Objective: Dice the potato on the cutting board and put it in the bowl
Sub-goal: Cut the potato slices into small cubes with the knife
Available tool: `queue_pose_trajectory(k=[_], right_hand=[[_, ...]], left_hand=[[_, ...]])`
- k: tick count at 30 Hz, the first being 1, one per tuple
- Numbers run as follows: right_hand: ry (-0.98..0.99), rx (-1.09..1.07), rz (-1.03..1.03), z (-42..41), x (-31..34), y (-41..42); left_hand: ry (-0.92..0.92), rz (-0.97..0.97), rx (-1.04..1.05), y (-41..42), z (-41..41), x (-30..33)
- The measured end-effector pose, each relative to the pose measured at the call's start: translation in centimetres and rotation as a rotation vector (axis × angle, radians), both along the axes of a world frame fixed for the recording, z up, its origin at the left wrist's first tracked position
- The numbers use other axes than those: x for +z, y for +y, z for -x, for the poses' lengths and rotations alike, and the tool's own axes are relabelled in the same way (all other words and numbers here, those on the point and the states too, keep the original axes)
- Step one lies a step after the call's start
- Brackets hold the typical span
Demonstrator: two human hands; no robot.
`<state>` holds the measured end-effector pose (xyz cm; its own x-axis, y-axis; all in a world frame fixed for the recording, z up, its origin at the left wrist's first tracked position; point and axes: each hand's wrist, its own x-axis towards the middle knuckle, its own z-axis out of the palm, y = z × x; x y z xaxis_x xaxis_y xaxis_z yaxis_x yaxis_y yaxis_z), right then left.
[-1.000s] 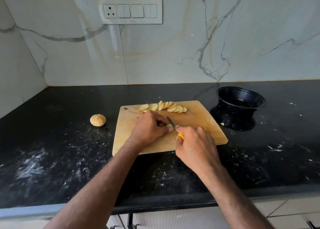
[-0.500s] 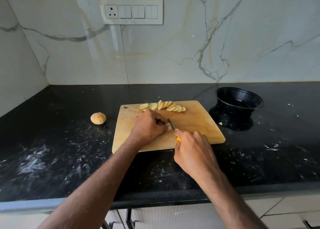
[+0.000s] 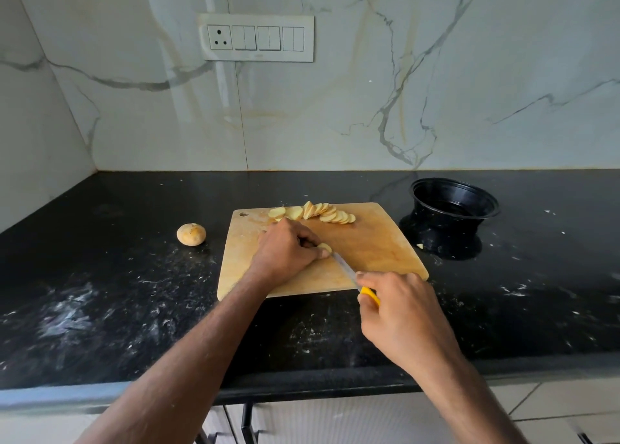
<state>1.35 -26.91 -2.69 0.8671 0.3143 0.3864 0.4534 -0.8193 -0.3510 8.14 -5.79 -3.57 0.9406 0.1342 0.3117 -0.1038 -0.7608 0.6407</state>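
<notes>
Now slicing: left hand (image 3: pixel 285 252) pinches a potato piece (image 3: pixel 324 247), right hand (image 3: pixel 396 312) grips the knife (image 3: pixel 345 269); dicing the slices (image 3: pixel 315 212) at twelve o'clock comes next.

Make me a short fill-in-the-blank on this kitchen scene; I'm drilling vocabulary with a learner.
1. The right hand grips a knife with a ____ handle.
2. The left hand holds a potato piece on the wooden ____.
3. The fanned potato slices lie along the board's ____ edge.
4. The black bowl holds ____ potato.

Missing words: yellow; cutting board; far; no
</notes>
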Motion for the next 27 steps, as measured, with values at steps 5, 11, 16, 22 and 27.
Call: queue_pose_trajectory(k=[5, 11, 16, 22, 27], right_hand=[[-0.046, -0.019, -0.117, -0.7, 0.4, 0.9], [-0.042, -0.026, -0.127, -2.2, -0.5, 4.0], [-0.026, -0.033, -0.078, -2.4, -1.2, 4.7], [-0.028, -0.040, 0.020, -3.0, -0.9, 5.4], [0.029, -0.004, 0.029, -3.6, -0.6, 5.9]], left_hand=[[0.005, -0.014, -0.023, 0.3, 0.0, 0.0], [-0.031, -0.011, -0.017, 0.3, -0.2, -0.2], [-0.044, -0.005, -0.017, 0.5, -0.5, -0.6], [-0.035, -0.006, -0.026, 0.7, -0.7, -0.8], [-0.032, -0.012, -0.024, 0.6, -0.8, -0.7]])
